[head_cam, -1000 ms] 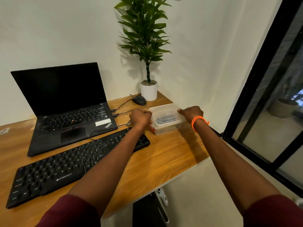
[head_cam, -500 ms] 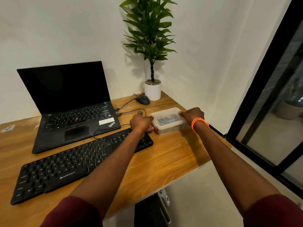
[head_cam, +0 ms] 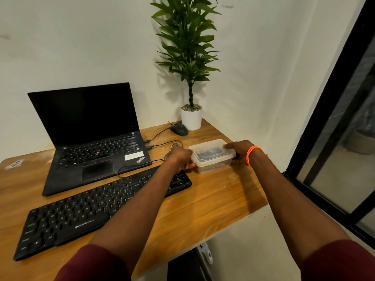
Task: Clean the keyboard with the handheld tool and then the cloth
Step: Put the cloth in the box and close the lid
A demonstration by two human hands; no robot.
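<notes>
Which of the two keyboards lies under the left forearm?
The separate flat black keyboard at the desk's near edge; the left forearm crosses above its right end. The other keyboard is built into the open black laptop behind it.

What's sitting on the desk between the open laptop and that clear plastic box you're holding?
In the head view, thin black cables plugged into the laptop loop across the wood toward the clear plastic box. The left hand also sits there, at the box's near end.

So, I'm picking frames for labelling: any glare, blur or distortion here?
Head view: sharp and evenly lit; the plant casts a soft shadow on the wall; wide-angle bending tilts the window frame; the laptop screen shows no glare.
</notes>
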